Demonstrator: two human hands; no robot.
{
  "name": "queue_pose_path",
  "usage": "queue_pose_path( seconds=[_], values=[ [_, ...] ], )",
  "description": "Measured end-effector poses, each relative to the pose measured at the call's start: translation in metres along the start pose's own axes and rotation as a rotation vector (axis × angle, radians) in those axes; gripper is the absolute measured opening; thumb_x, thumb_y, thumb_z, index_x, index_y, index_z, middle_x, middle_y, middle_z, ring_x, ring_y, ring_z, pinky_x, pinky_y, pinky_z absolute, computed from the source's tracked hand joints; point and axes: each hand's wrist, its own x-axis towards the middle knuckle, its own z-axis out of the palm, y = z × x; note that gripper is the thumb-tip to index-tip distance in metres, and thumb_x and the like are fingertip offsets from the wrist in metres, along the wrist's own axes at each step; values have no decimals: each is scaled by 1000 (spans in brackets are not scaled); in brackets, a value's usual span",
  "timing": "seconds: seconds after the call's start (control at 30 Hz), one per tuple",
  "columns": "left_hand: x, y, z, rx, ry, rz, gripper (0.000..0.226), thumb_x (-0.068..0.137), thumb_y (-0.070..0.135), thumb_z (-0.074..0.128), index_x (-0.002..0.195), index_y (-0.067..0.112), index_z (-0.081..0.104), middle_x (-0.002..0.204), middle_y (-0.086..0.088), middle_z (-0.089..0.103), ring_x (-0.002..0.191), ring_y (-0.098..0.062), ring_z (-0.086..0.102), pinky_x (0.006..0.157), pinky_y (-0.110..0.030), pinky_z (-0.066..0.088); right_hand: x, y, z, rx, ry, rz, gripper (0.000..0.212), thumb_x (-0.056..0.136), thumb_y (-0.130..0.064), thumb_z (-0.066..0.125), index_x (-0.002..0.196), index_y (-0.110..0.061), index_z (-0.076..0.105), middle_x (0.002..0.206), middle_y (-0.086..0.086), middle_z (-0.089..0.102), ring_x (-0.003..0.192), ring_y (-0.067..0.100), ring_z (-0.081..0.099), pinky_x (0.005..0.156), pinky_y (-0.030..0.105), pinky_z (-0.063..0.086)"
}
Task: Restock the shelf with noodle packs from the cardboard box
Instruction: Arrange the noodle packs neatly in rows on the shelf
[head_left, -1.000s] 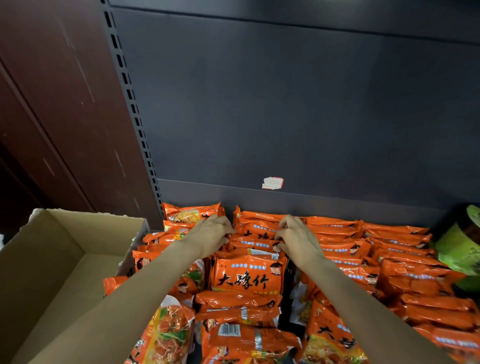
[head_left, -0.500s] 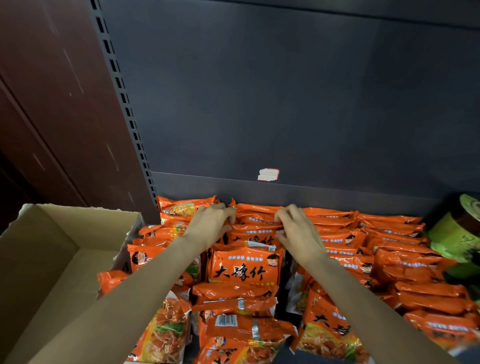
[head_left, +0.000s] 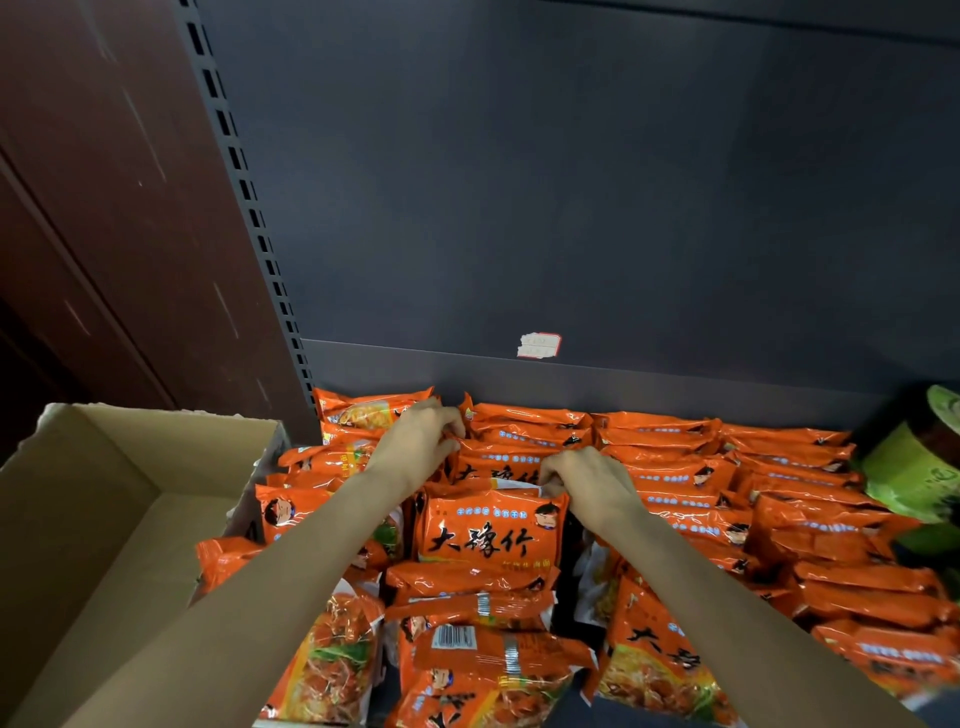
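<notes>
Progress: shelf (head_left: 597, 382) looking nearly full of noodle packs (head_left: 488, 540) | cardboard box (head_left: 93, 519) at 9 o'clock showing no packs | left hand (head_left: 418, 441), right hand (head_left: 589, 480): fingers curling onto packs at 12 o'clock, straightening rows | remaining: tidying, judging by this.

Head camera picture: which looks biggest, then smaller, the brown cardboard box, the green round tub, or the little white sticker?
1. Brown cardboard box, though it's nearest.
2. Green round tub, partly cut off.
3. Little white sticker.
</notes>
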Motion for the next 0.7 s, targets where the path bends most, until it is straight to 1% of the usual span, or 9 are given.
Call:
queue_pose_path(
  seconds=[0.1,0.17,0.23,0.33,0.43,0.5,0.57,0.63,0.7],
  values=[
    [2,-1,0,-28,10,-15,9,86,11,65,94,15,67,97,0,54,87,-15,55,74,-21,43,-2,-1,-10,68,156,20,12,86,-8,56,84,-17,64,87,-3,62,81,16,61,64,24,40],
    [3,-1,-1,-48,15,-30,9,85,11,66,94,15,67,96,-1,56,86,-14,54,74,-21,41,-4,4,-15,120,272,48,11,85,-5,56,80,-13,61,84,-1,58,74,17,57,60,24,38],
    [3,0,0,-82,20,-46,10,86,13,66,96,15,68,98,-1,57,87,-14,55,74,-20,41,-8,7,-14,154,305,72,11,87,-4,56,80,-11,60,82,-1,55,70,16,56,59,24,43],
    [2,3,-2,-130,-9,-36,15,87,22,65,100,17,68,103,-1,57,88,-12,56,78,-21,45,-9,9,-10,181,297,101,12,87,-1,57,81,-11,61,82,0,55,71,16,58,64,28,52],
    [-3,3,-5,-161,-93,-18,24,84,25,68,106,17,66,113,0,50,85,-11,62,81,-21,50,-7,8,-13,198,272,105,7,88,-6,60,92,-12,63,92,1,58,81,16,61,71,28,53],
    [-7,4,-6,-178,-145,-20,30,81,25,72,109,17,63,118,1,43,85,-8,62,83,-19,50,-7,7,-18,187,239,108,13,90,-10,60,102,-14,61,103,2,57,90,17,60,76,29,53],
    [-11,6,-5,-175,-148,-25,34,79,24,73,110,18,62,118,2,39,87,-8,60,83,-16,48,-10,4,-23,156,211,91,18,92,-14,57,110,-17,58,113,1,53,101,15,56,82,26,51],
    [-13,7,-6,-171,-120,-34,34,79,21,74,109,17,61,116,2,37,88,-9,60,81,-14,45,-11,-1,-26,153,202,0,23,93,-24,55,116,-21,58,118,-4,50,112,11,48,88,23,44],
    [-15,8,-8,-161,-107,-36,29,81,20,72,107,14,61,114,0,43,88,-12,61,79,-15,47,-11,-9,-27,191,141,-106,33,92,-38,54,121,-23,58,119,-6,51,115,10,46,94,26,42]
  ],
)
